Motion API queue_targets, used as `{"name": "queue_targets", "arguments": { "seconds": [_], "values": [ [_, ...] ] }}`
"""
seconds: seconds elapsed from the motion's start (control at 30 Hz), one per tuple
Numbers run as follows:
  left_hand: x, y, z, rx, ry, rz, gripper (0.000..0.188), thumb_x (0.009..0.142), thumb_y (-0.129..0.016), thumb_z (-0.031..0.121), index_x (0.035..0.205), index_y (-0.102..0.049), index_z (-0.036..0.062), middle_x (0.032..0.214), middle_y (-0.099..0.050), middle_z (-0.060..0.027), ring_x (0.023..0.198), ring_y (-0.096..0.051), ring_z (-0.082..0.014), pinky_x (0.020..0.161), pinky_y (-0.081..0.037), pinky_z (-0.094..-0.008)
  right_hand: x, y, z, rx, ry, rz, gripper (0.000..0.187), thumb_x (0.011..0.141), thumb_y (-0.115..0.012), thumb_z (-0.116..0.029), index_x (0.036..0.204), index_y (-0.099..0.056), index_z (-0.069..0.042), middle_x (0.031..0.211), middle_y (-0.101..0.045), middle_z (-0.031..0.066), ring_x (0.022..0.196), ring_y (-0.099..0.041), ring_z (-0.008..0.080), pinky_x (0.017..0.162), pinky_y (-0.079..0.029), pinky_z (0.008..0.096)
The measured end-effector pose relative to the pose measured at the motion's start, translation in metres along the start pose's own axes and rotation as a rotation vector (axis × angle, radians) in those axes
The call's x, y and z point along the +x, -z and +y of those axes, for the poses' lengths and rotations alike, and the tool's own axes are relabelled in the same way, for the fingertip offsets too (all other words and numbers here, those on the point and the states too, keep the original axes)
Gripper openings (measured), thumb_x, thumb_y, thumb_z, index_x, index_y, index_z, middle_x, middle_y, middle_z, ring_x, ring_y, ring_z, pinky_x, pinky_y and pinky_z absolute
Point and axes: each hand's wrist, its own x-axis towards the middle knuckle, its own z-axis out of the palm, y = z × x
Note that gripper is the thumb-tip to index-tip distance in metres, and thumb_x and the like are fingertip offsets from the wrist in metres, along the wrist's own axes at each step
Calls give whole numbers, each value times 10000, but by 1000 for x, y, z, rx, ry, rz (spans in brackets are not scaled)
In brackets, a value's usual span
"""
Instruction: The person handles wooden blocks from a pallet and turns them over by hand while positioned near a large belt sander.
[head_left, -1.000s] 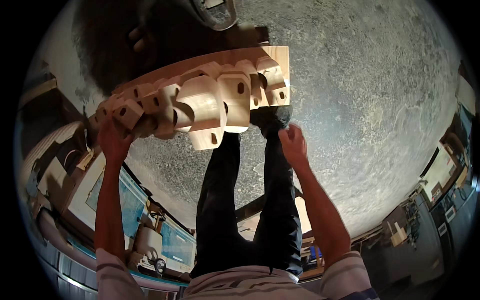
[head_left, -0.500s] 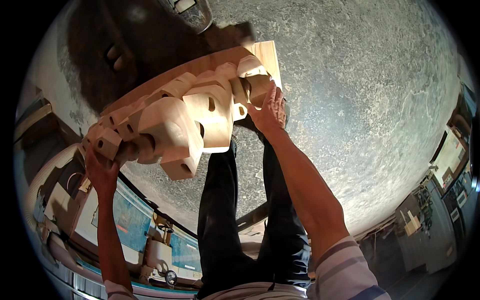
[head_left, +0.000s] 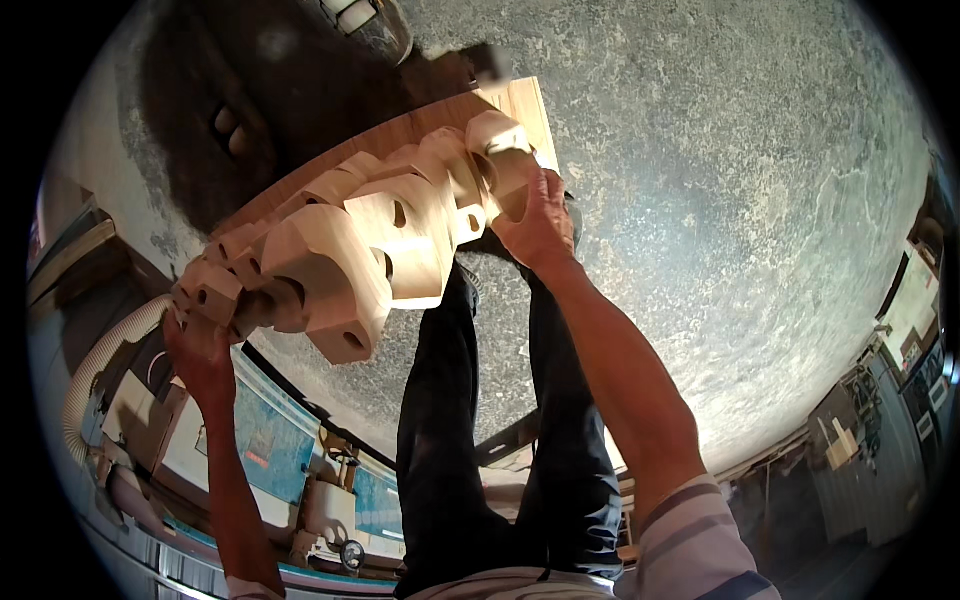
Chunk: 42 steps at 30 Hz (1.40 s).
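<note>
- So the pale wooden blocks (head_left: 425, 245), rounded and with holes or slots cut in them, are bunched along a wooden board (head_left: 519, 100) out in front of the person's legs.
- Left hand (head_left: 203, 355) is at the far left end, thumb and fingers around the end block; can't tell how hard it's squeezing.
- Right hand (head_left: 545, 225) is against the right-end blocks, thumb apart from pretty straight fingers. Can't tell if that's a real grip or just bracing.
- Progress-wise, I'd say the gathering part looks done: blocks grouped, shaped and cut, a hand at each end. Whatever's left, no clue from this view.
- Concrete floor (head_left: 700, 200) below; what's supporting the board is hidden. Ribbed hose (head_left: 108, 360) off left.
</note>
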Motion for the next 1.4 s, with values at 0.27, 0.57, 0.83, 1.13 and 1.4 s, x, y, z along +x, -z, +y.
{"name": "queue_targets", "arguments": {
  "seconds": [0.27,0.57,0.83,1.13,1.4],
  "values": [
    [-92,38,179,-546,44,-342,650,812,-668,-21,1399,-393,23,1390,-440,-151,1285,-448,-285,1112,-329,-402,-163,61,-9,464,-66,-16,767,750,-726,-102,1409,-350,11,1290,-434,204,1192,-500,314,966,-463,404],
    [-165,72,209,-1227,697,-754,630,806,-739,115,1327,-412,-21,1233,-554,-125,1118,-568,-209,925,-481,-358,-281,102,-125,476,57,-409,992,627,-823,-160,1441,-279,-7,1340,-436,236,1198,-534,349,984,-473,387],
    [-128,62,114,-883,535,-298,535,808,-760,112,1254,-499,-23,1177,-597,-115,1030,-598,-197,860,-515,-347,-288,55,-159,513,118,-639,830,786,-777,-196,1414,-288,39,1357,-482,235,1176,-563,330,973,-471,392],
    [-28,-23,80,-369,283,-176,703,755,-791,294,1285,-464,-33,1266,-522,-234,1184,-509,-370,1009,-399,-420,-259,49,-90,546,-357,-429,435,926,-636,-156,1303,-497,9,1097,-674,128,965,-650,176,835,-513,299],
    [-18,-44,82,-577,250,-186,883,744,-806,197,1433,-300,-24,1392,-419,-241,1279,-444,-358,1080,-351,-423,-134,19,30,680,-490,-62,464,929,-614,-212,1293,-495,50,1013,-663,90,834,-632,136,708,-508,259]
  ]
}}
